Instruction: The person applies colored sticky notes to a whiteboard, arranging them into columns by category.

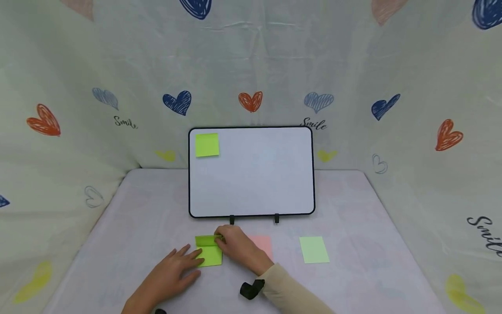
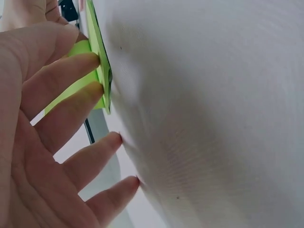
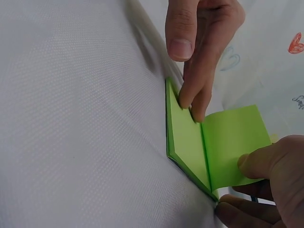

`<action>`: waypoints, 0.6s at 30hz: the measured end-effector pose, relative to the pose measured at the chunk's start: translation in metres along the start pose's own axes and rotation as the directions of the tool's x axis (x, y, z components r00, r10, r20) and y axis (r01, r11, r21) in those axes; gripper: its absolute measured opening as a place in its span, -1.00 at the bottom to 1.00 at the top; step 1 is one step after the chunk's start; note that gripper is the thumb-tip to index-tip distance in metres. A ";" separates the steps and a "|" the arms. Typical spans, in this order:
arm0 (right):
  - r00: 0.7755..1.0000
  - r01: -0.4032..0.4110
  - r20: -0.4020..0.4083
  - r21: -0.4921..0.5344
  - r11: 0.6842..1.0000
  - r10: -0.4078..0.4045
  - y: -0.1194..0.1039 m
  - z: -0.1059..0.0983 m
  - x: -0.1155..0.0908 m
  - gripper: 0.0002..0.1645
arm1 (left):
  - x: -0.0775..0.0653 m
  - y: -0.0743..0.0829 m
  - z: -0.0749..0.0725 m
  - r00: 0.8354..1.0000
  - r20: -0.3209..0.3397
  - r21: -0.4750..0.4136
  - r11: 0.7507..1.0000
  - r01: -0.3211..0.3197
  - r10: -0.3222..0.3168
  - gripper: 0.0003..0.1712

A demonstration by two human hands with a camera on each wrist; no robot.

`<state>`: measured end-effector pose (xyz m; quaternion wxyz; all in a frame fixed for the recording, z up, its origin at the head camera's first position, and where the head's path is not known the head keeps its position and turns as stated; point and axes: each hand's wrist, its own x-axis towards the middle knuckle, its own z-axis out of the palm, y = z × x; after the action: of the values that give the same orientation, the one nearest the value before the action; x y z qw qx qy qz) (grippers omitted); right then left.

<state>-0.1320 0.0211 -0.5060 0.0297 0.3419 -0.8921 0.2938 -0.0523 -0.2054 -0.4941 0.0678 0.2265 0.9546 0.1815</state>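
Observation:
A bright green sticky note pad (image 1: 212, 257) lies on the table before the whiteboard. My left hand (image 1: 172, 271) has its fingers spread, and two fingertips press on the pad's left side. The other fingertips rest on the cloth in the left wrist view. With thumb and fingers my right hand (image 1: 237, 245) pinches the top sticky note (image 3: 232, 142), which is folded up from the pad and bent at a crease. In the right wrist view the sheet's far edge is still joined to the pad (image 3: 186, 137).
A whiteboard (image 1: 255, 174) with a black frame stands behind on small black feet, a yellow-green note (image 1: 207, 145) at its upper left. A pink pad (image 1: 263, 245) lies partly behind my right hand; a pale green pad (image 1: 314, 250) lies farther right on the white tablecloth (image 1: 353, 279).

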 end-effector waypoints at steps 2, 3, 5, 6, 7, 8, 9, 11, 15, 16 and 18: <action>1.000 -0.011 0.003 0.005 1.000 0.011 0.000 0.000 0.001 -0.90 | 0.001 0.000 -0.001 1.000 0.016 -0.010 1.000 0.025 -0.025 -0.67; 1.000 -0.014 0.002 0.006 1.000 0.014 0.000 -0.001 0.001 -0.89 | 0.001 0.000 -0.002 0.999 0.024 -0.014 0.999 0.039 -0.039 -0.68; 1.000 -0.017 0.000 0.015 1.000 0.017 0.001 -0.002 0.001 -0.89 | 0.002 0.000 -0.003 0.998 0.034 -0.018 0.998 0.062 -0.062 -0.69; 1.000 -0.017 -0.001 0.020 1.000 0.017 0.001 -0.002 0.002 -0.88 | 0.003 0.000 -0.003 0.997 0.038 -0.021 0.997 0.071 -0.071 -0.70; 1.000 -0.018 0.001 0.025 1.000 0.018 0.001 -0.003 0.002 -0.88 | 0.003 0.000 -0.003 0.996 0.042 -0.025 0.997 0.077 -0.076 -0.71; 1.000 -0.019 0.003 0.029 0.999 0.018 0.001 -0.003 0.002 -0.88 | 0.002 0.000 -0.003 0.996 0.046 -0.027 0.996 0.081 -0.080 -0.71; 1.000 -0.020 0.006 0.032 0.999 0.020 0.001 -0.003 0.002 -0.87 | 0.002 0.000 -0.003 0.996 0.049 -0.030 0.996 0.082 -0.081 -0.71; 1.000 -0.021 0.012 0.032 0.999 0.021 0.002 -0.003 0.002 -0.87 | 0.001 0.000 -0.003 0.995 0.055 -0.034 0.996 0.080 -0.078 -0.70; 1.000 -0.024 0.008 -0.005 1.000 0.024 0.004 -0.003 0.003 -0.86 | 0.001 0.001 -0.003 0.996 0.059 -0.027 0.997 0.071 -0.070 -0.67; 1.000 -0.026 0.005 -0.012 1.000 0.026 0.004 -0.004 0.004 -0.86 | 0.001 0.002 -0.003 0.996 0.059 -0.022 0.997 0.070 -0.068 -0.66; 1.000 -0.031 -0.003 -0.027 0.999 0.031 0.004 -0.004 0.004 -0.86 | 0.001 0.002 -0.002 0.996 0.056 -0.011 0.998 0.067 -0.066 -0.65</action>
<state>-0.1384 0.0236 -0.5034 0.0306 0.3272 -0.9012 0.2827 -0.0530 -0.2035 -0.4912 0.1018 0.1989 0.9581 0.1790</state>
